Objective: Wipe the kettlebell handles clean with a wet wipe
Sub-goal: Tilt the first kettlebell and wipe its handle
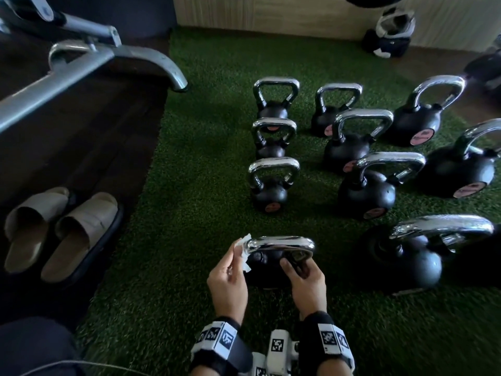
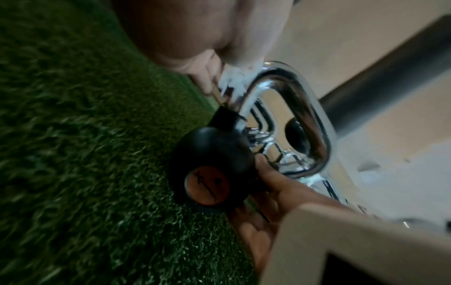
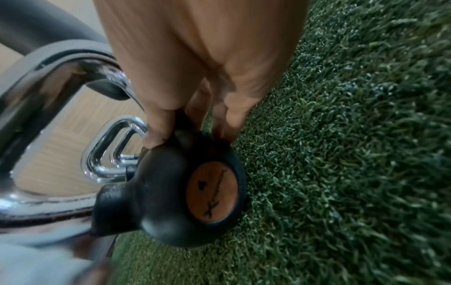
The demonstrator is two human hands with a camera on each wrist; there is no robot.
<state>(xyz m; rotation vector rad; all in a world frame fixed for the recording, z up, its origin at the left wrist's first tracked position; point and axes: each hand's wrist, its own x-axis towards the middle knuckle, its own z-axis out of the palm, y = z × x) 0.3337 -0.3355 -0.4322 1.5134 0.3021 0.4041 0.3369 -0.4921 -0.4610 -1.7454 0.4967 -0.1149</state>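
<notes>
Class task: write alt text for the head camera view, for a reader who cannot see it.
A person's left hand presses a white wet wipe to the chrome handle of the nearest kettlebell, steadied by the right hand. More kettlebells stand on green turf.

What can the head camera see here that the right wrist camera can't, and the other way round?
Only the head view shows the left hand pinching the wet wipe against the chrome handle, the rows of other kettlebells and the sandals. Only the right wrist view shows the orange disc on the kettlebell's side. Both show the right hand gripping the black kettlebell on the green turf.
</notes>
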